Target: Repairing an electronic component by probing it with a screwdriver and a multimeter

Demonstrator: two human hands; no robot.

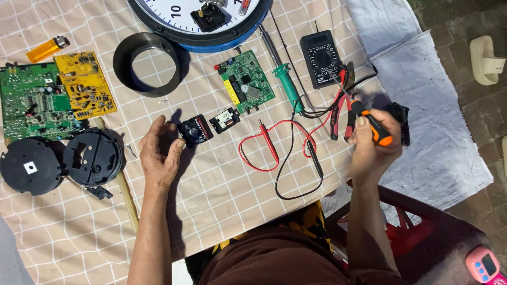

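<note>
Right hand clenches the orange-handled screwdriver; left hand, released, touches the small black module, which may slide unrestrained.

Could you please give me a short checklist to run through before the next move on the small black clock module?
1. Left hand steadies the small black clock module: ok, fingertips touch it.
2. Right hand grips the orange-handled screwdriver: ok.
3. Screwdriver tip on the module: not ok, far apart.
4. Red and black probe leads away from the module: ok.
5. Tip type: cannot tell, blurred.
</note>
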